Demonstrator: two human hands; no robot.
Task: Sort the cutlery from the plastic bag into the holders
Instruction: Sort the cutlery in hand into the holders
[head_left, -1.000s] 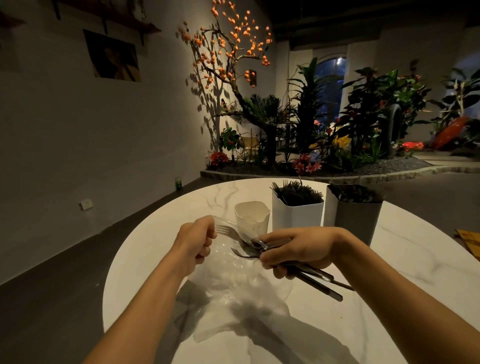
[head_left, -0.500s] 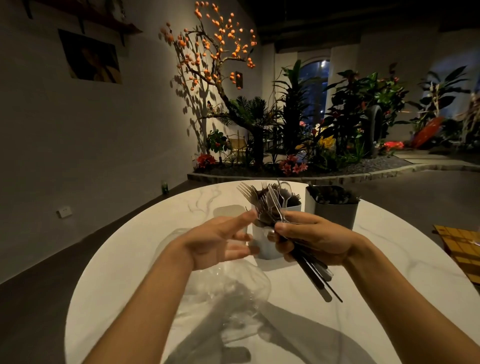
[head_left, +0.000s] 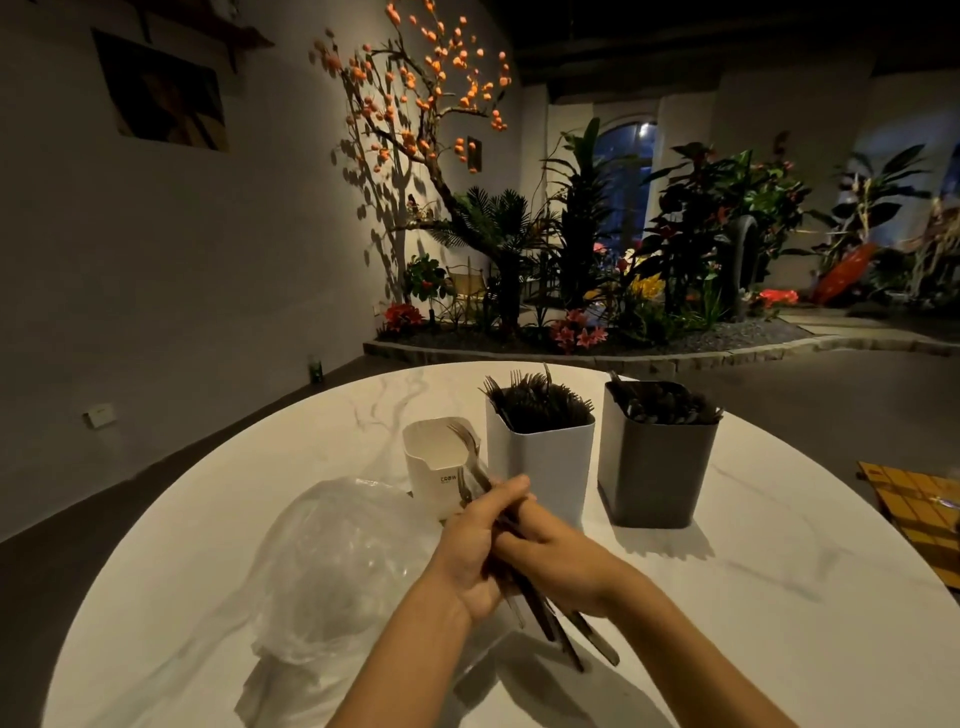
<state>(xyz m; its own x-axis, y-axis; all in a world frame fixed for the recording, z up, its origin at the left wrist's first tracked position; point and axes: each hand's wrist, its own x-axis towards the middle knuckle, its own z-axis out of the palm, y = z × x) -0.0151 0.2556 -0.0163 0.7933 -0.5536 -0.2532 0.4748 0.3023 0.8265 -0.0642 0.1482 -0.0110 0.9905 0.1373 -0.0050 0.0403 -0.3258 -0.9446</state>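
Observation:
A bundle of metal cutlery (head_left: 550, 618) lies between both hands, fork heads pointing up past the small holder and handles sticking out towards me. My left hand (head_left: 475, 551) wraps round the bundle from the left, and my right hand (head_left: 556, 556) grips it from the right. The clear plastic bag (head_left: 337, 571) lies crumpled on the round marble table (head_left: 779, 597) to the left of the hands. Three holders stand behind them: a small white one (head_left: 434, 470), a taller white one (head_left: 543, 467) full of forks, and a grey one (head_left: 657, 467) holding dark cutlery.
The table's far and left edges drop to a dark floor. A yellow gridded mat (head_left: 919, 514) lies past the right edge. A planted bed with an orange-blossomed tree (head_left: 426, 104) fills the background.
My left hand has let go of the bag and closed round the cutlery bundle with the right hand. The bundle has come down in front of the holders, and the bag has settled on the table.

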